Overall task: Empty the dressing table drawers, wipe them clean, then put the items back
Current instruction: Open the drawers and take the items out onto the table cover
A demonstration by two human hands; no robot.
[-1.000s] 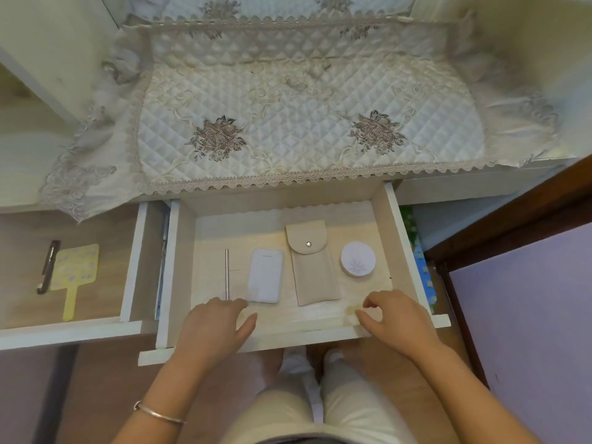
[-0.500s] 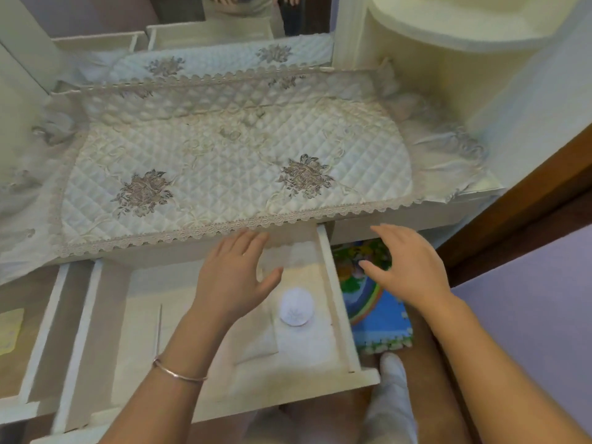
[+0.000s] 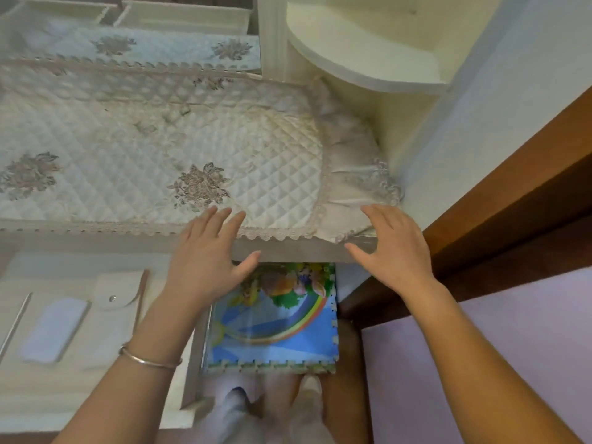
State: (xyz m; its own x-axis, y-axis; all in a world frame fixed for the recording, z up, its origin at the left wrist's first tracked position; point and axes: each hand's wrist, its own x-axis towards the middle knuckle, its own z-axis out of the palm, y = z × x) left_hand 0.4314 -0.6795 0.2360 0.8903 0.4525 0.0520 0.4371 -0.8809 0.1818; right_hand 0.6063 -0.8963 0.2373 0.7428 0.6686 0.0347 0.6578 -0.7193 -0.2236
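The pulled-out drawer sits at the lower left. Inside lie a beige snap pouch, a white flat case and a thin metal stick. My left hand, with a bangle on the wrist, hovers open at the dressing table's front edge, fingertips over the quilted cover. My right hand is open too, near the cover's lace corner on the right. Neither hand holds anything. The left forearm hides the drawer's right part.
A colourful foam puzzle mat lies on the floor under the table, right of the drawer. A curved corner shelf stands at the back right. A brown wooden frame and a lilac surface are to the right. My feet are below.
Both hands left the drawer's front and rose to the table's front edge, fingers spread. The view swung right, so the left drawer and the round white compact are out of sight.
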